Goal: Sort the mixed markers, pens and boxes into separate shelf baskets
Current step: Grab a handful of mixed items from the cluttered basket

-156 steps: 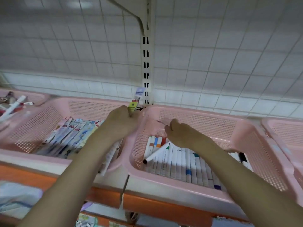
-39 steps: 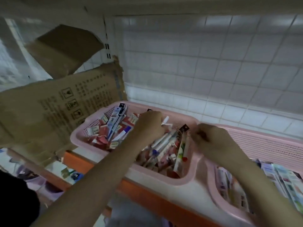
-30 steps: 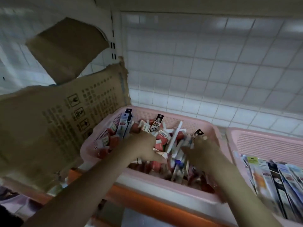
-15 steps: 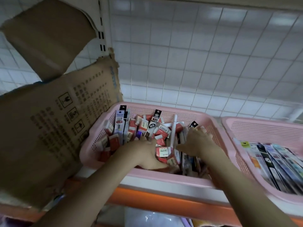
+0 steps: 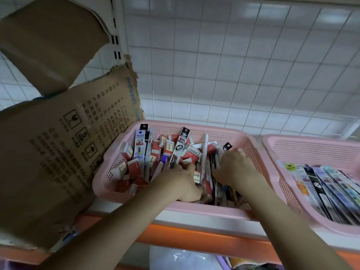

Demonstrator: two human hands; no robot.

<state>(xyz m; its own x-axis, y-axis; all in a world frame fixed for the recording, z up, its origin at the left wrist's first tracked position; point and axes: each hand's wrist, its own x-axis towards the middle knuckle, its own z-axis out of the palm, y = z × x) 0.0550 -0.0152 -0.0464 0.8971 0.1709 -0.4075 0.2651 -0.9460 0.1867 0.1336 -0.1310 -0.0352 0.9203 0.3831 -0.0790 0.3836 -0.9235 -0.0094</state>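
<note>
Orange trim runs along the shelf edge nearest the camera, with a blurred plastic bag below it, cut off by the frame. Two bare forearms reach over the trim into a pink basket heaped with red-and-white small boxes, packaged refills and a white pen standing on end. The left hand is curled, fingers dug into the pile around a labelled box; whether it actually grips that box cannot be told. The right hand is buried fingers-first among dark packets near the basket's right wall, its grasp hidden. Half a second ago both hands were in nearly the same spots; the right has since pushed a little deeper. To the right, a second basket, cut off by the frame, holds long packets laid in a row, blurred at the near end. A torn cardboard sheet leans against the first basket's left side, hiding the shelf behind it. White wire grid backs the shelf.
</note>
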